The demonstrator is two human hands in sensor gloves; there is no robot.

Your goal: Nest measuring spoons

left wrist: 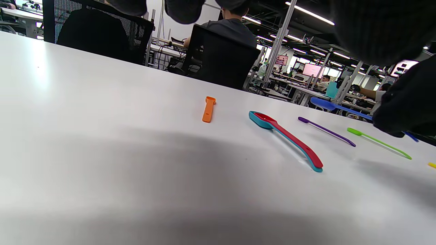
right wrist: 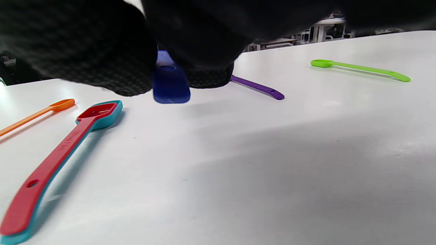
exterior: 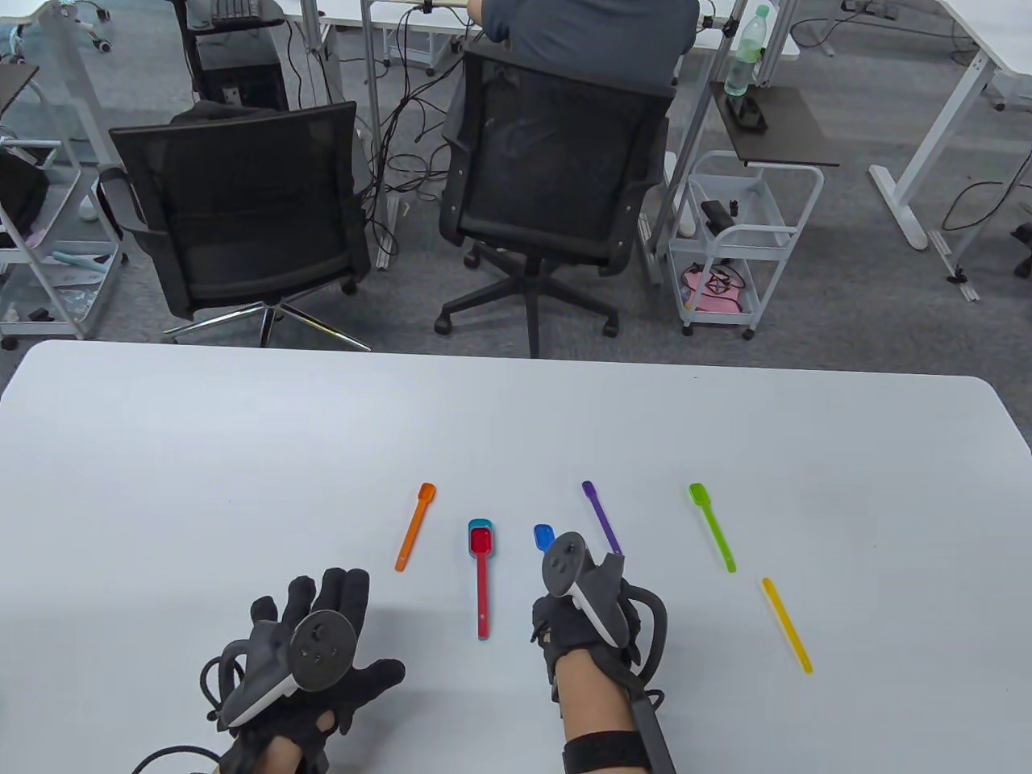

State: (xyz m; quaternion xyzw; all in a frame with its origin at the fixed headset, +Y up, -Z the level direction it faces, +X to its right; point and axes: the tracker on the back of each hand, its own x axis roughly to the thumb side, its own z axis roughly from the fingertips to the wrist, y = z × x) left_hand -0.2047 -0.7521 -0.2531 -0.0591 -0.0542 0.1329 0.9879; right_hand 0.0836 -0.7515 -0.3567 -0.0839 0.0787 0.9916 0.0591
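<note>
Right hand point(exterior: 584, 597) grips my blue spoon point(exterior: 544, 536) by the handle, lifted so it can drop into the red one point(exterior: 482, 564); left hand point(exterior: 310, 645) rests open.

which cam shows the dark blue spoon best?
Left wrist view: the dark blue spoon shows bowl and handle, lifted off the table in the right hand. Table view shows only its bowl; right wrist view only its handle end.
</note>
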